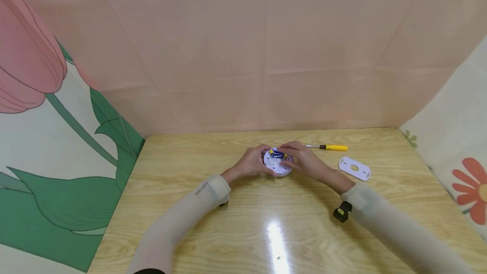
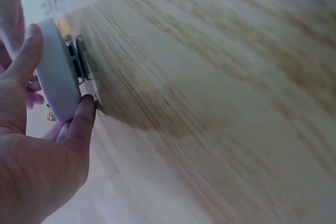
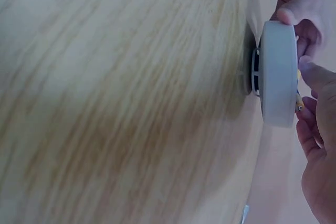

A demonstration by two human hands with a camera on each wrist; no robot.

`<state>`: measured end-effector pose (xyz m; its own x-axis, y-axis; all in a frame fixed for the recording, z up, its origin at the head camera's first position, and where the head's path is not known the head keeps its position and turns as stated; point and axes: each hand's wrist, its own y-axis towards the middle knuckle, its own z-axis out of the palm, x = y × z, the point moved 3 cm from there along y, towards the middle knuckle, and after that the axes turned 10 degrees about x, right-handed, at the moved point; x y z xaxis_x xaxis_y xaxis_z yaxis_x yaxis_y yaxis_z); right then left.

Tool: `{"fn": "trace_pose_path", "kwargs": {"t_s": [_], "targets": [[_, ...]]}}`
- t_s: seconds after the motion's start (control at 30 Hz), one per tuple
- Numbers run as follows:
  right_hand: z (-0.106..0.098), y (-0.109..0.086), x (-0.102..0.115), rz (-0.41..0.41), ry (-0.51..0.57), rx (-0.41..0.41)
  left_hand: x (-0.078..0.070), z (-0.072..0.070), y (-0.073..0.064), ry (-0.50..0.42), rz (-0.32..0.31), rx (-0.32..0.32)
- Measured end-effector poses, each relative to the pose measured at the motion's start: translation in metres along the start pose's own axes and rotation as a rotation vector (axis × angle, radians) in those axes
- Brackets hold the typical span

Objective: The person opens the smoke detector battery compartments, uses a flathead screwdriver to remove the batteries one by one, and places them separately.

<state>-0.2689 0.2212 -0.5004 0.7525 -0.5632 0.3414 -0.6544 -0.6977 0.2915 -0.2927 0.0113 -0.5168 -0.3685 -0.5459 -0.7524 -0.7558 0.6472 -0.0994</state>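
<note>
A round white smoke detector [image 1: 271,166] is tilted with its labelled back facing up, close over the wooden table. My left hand [image 1: 253,160] grips its rim from the left, thumb on one side and fingers on the other. In the left wrist view, the detector's [image 2: 59,77] vented front points at the tabletop. A blue and yellow battery [image 1: 277,154] lies at the back of the detector. My right hand [image 1: 307,162] pinches at the battery with thumb and fingers. From the right wrist, the battery's end [image 3: 300,103] shows between these fingers; the rest is hidden.
A screwdriver [image 1: 335,147] with a yellow handle lies behind and right of my right hand. Nearer on the right is a white mounting plate [image 1: 347,165] with a round central hole. A pink backdrop [image 1: 213,96] rises behind the table's [image 1: 190,151] far edge.
</note>
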Motion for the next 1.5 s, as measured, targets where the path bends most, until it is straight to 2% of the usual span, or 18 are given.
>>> {"fn": "trace_pose_path", "kwargs": {"t_s": [0.37,0.8,1.07,1.23,1.5], "targets": [[0.007,0.004,0.001,-0.026,-0.026,-0.060,0.000,0.000,-0.001,0.003,-0.003,0.000],[0.010,0.006,-0.007,-0.037,0.009,-0.101,0.001,0.000,0.002,0.030,-0.021,0.004],[0.006,0.007,-0.007,-0.027,0.046,-0.061,0.002,0.001,0.002,0.021,-0.017,0.002],[0.007,0.007,-0.010,0.026,0.091,-0.013,0.003,0.001,0.002,0.030,-0.016,-0.004],[0.006,0.008,-0.012,0.082,0.144,0.019,0.002,0.000,0.002,0.036,-0.009,-0.007]]}}
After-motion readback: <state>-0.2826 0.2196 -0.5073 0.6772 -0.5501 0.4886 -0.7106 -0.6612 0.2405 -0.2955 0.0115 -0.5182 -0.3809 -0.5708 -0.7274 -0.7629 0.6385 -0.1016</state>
